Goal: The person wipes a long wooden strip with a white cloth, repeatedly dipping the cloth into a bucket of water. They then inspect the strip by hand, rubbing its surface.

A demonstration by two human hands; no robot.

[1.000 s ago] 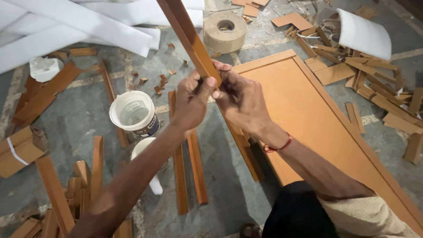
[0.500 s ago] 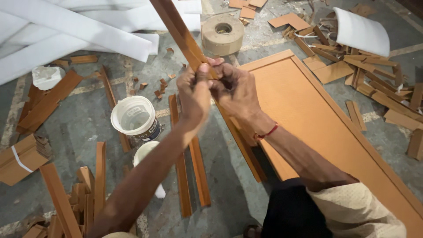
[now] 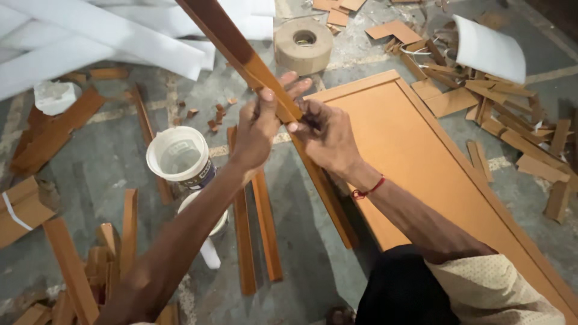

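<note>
A long brown laminate strip [image 3: 232, 41] slants from the top of the view down to the floor near my knee. My left hand [image 3: 257, 129] is wrapped around its middle, fingers over the top edge. My right hand [image 3: 327, 135] pinches the same strip just below, at its right edge, with a red thread around the wrist. Under my hands, two more brown strips [image 3: 256, 229] lie side by side on the grey floor. A large orange board [image 3: 433, 162] with a raised rim lies to the right.
A white plastic tub [image 3: 179, 157] stands left of my hands, a second white container [image 3: 201, 222] below it. A roll of brown tape [image 3: 303, 45] sits at the top. White sheets [image 3: 90, 42] lie top left, a curled white sheet [image 3: 489, 48] top right. Wood offcuts litter both sides.
Both hands have slid a little up along the slanted strip and the strip's top has swung slightly left. The view has shifted a bit; nothing else on the floor moved.
</note>
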